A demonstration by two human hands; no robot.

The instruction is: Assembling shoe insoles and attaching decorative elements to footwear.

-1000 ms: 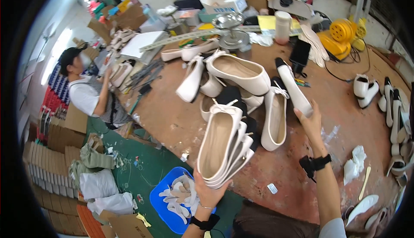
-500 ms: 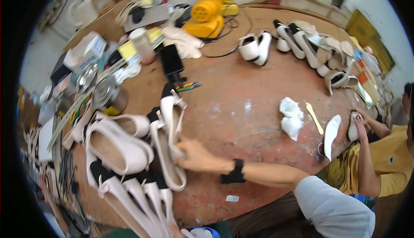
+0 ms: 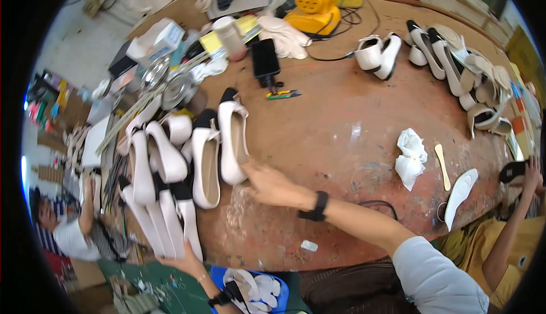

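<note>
Pale pink ballet flats with black toes and small bows lie in a group on the left of the table. My right hand (image 3: 267, 186) reaches across, its fingers closed at the heel of the rightmost ballet flat (image 3: 226, 166). Just left of that shoe lies another ballet flat (image 3: 199, 172), its insole facing up. Below, my left hand (image 3: 187, 261) cups the near ends of a row of ballet flats (image 3: 165, 217) standing on their sides, thumb against one end; its other fingers are partly hidden. More flats (image 3: 170, 157) are piled behind that row.
A phone (image 3: 265, 58) on a stand, cans (image 3: 182, 92) and a yellow blower (image 3: 315, 4) stand farther back. Finished-looking shoes (image 3: 378, 55) sit far right. Crumpled white paper (image 3: 410, 157), a spatula (image 3: 442, 167) and a white insole (image 3: 462, 194) lie near a co-worker's arm (image 3: 512, 240). A blue bin (image 3: 281, 283) stands below.
The whole view has shifted, so the table sits farther right. My left hand, barely showing before, is now plainly at the row's near ends. The two rightmost flats lie more apart.
</note>
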